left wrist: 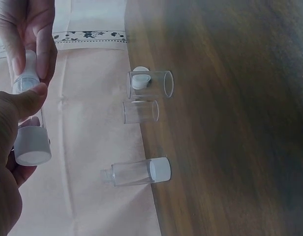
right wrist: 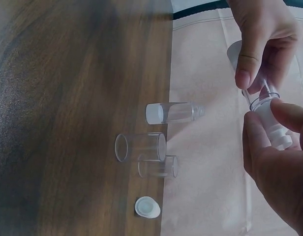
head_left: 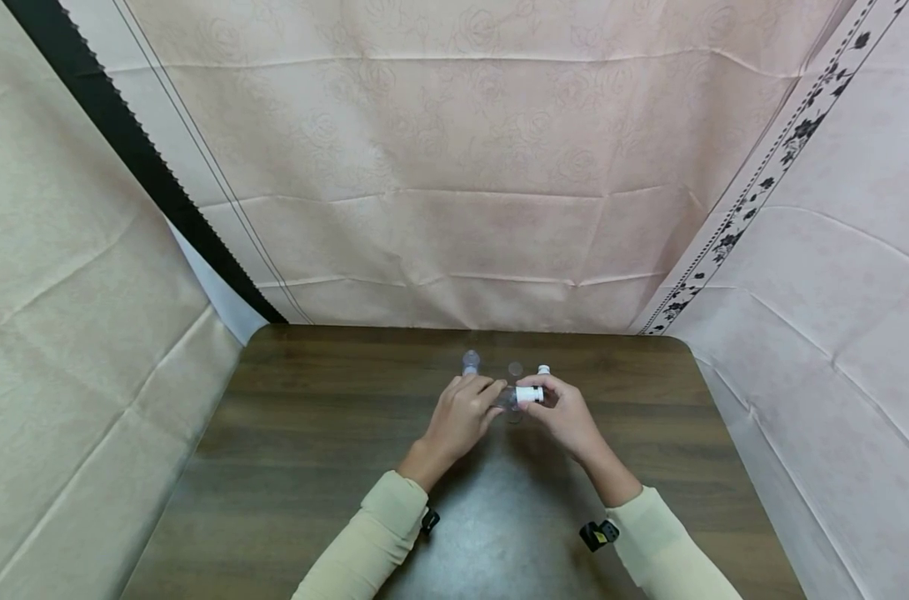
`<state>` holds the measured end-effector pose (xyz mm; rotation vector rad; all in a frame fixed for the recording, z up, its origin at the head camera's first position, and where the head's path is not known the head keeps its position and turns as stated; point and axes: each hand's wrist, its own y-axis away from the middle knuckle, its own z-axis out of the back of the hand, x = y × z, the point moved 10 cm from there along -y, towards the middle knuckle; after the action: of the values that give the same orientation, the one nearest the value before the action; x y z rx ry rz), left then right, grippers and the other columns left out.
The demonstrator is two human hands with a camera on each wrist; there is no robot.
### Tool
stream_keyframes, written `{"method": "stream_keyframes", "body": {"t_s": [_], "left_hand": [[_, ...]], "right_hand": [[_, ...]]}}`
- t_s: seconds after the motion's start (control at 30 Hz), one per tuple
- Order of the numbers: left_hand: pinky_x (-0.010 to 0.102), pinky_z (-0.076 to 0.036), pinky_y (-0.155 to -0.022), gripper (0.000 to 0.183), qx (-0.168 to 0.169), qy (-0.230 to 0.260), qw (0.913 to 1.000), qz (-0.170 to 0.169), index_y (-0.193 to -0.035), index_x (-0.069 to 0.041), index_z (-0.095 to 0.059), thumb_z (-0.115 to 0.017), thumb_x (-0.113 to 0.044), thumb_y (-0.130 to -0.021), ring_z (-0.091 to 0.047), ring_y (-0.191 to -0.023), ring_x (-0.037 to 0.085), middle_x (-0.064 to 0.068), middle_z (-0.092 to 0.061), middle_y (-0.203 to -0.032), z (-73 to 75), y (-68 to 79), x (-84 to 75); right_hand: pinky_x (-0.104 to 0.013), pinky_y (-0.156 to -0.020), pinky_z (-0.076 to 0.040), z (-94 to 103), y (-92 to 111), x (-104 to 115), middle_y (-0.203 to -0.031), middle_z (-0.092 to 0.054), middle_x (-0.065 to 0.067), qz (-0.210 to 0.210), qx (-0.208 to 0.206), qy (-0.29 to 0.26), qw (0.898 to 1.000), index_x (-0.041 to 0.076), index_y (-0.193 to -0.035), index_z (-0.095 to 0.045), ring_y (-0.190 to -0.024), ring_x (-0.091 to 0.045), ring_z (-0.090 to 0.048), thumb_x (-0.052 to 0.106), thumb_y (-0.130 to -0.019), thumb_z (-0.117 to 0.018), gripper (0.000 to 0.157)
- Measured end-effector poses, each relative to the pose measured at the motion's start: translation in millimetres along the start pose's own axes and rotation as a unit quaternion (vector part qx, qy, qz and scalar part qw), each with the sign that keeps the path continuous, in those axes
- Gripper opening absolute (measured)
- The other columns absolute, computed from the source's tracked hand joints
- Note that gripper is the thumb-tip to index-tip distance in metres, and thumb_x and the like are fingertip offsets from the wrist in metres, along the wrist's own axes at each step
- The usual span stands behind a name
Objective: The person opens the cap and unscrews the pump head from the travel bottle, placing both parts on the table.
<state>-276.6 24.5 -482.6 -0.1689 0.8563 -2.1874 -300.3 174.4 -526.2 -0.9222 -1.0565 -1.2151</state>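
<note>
My left hand (head_left: 463,415) grips a clear bottle with a white base (left wrist: 32,146), thumb along its side. At the bottle's other end, my right hand (head_left: 564,415) pinches a white pump top (right wrist: 272,123) between thumb and fingers. The pump top lines up with the bottle's mouth, its lower rim right at the clear wall. Both hands hold the pieces lying nearly level above the table in the head view. The left fingers partly cover the bottle's middle.
On the wooden table (head_left: 312,467), beyond my hands, stands a second clear bottle with a white base (right wrist: 173,113). Beside it are a larger clear cylinder (right wrist: 121,147), a smaller clear cylinder (right wrist: 172,167) and a small white piece (right wrist: 147,207). Cloth (head_left: 454,250) hangs behind the table's far edge.
</note>
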Motion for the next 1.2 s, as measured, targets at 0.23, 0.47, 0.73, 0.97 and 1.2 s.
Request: {"method": "stream_keyframes", "body": {"t_s": [0.23,0.47,0.73,0.97,1.2], "left_hand": [[0.034,-0.056,-0.082,0.04,0.005,0.006,1.0,0.006,-0.121,-0.011,-0.075,-0.087,-0.025,-0.085,-0.069,-0.095,0.018,0.002,-0.076,-0.108,-0.1,-1.7,-1.5],[0.032,-0.055,-0.081,0.038,0.003,-0.003,1.0,0.001,-0.121,-0.012,-0.075,-0.084,-0.028,-0.088,-0.069,-0.094,0.016,0.001,-0.076,-0.108,-2.3,-2.4,-2.9],[0.033,-0.054,-0.079,0.038,-0.011,-0.006,0.9999,-0.004,-0.118,-0.012,-0.076,-0.087,-0.024,-0.084,-0.069,-0.093,0.017,0.001,-0.077,-0.106,-1.6,-0.3,-5.5],[0.032,-0.052,-0.077,0.04,-0.006,-0.013,0.9999,-0.001,-0.119,-0.012,-0.075,-0.088,-0.024,-0.083,-0.068,-0.094,0.017,0.001,-0.076,-0.107,-3.7,0.3,-4.9],[0.03,-0.051,-0.075,0.036,-0.01,-0.037,0.9991,-0.019,-0.119,-0.013,-0.076,-0.084,-0.027,-0.087,-0.068,-0.093,0.016,0.001,-0.076,-0.107,-3.0,0.9,-6.0]], "right_hand": [[-0.023,-0.081,-0.056,2.1,1,3,-0.122,-0.067,-0.018,0.011,-0.01,-0.005,1.0,0.004,-0.122,-0.071,-0.102,-0.023,-0.062,0.002,-0.09,-0.077,0.032],[-0.022,-0.082,-0.056,2.7,1,4,-0.125,-0.065,-0.019,0.022,-0.01,-0.011,1.0,0.005,-0.125,-0.069,-0.105,-0.024,-0.061,-0.002,-0.091,-0.075,0.036],[-0.021,-0.085,-0.056,-1.7,5,7,-0.136,-0.061,-0.019,0.03,0.011,-0.026,0.999,0.008,-0.133,-0.065,-0.114,-0.026,-0.061,-0.007,-0.091,-0.072,0.046],[-0.018,-0.092,-0.053,0.0,5,10,-0.149,-0.054,-0.022,0.056,0.022,-0.02,0.998,0.004,-0.143,-0.056,-0.13,-0.034,-0.057,0.001,-0.092,-0.075,0.055],[-0.031,-0.095,-0.057,7.7,0,-3,-0.144,-0.058,-0.025,-0.006,0.009,-0.003,1.0,0.004,-0.145,-0.055,-0.131,-0.035,-0.059,0.024,-0.103,-0.065,0.047]]}}
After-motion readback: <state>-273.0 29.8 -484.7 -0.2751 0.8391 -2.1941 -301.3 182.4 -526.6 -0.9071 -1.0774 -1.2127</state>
